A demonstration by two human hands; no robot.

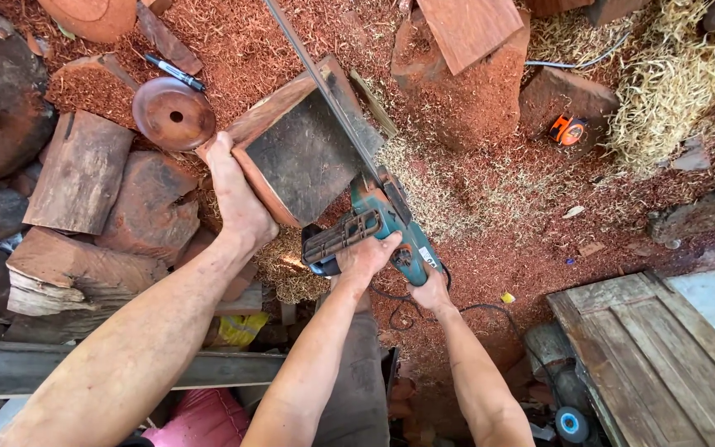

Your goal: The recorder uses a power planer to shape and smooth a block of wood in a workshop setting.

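My left hand (366,257) grips the front handle of a teal electric chainsaw (378,217). My right hand (432,291) holds its rear handle, just behind and to the right. The saw's long bar (324,87) runs up and to the left, lying along the right side of a squared reddish wood block (304,157). My bare foot (237,194) presses on the block's left edge. Whether the chain is running cannot be told.
Red sawdust covers the ground. Stacked logs (84,174) lie at the left, with a turned wooden disc (174,113) and a black marker (174,72) beside them. An orange tape measure (568,130) sits at the right. A wooden panel (655,356) is at the lower right, and a cable (490,310) trails from the saw.
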